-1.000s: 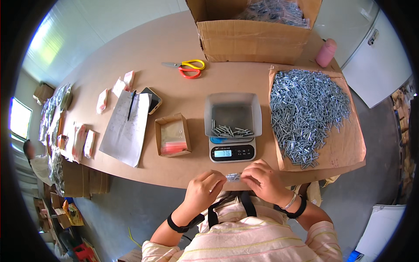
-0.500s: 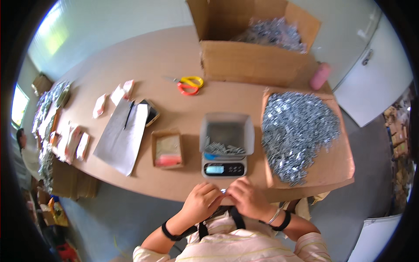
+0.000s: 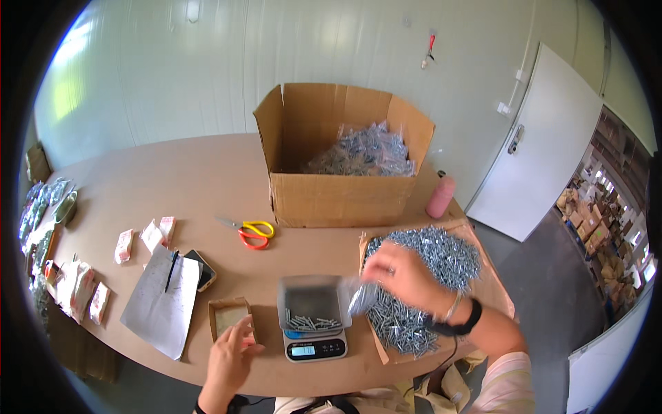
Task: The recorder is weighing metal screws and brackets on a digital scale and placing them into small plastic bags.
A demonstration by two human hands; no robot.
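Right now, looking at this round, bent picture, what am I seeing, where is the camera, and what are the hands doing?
No machine here: a person wears a wide fisheye camera on the head, looking down, so straight edges bend. The left hand rests by a small open cardboard box. The right hand holds a small clear bag, blurred, beside the metal tray of a digital scale holding a few screws. A cardboard sheet piled with loose screws lies on the right. Also on the table: scissors, paper sheet, and a big carton of bagged screws.

Hands apart now: right hand (image 3: 403,276) with filled bag (image 3: 363,297), left hand (image 3: 231,352) at small box (image 3: 231,317).
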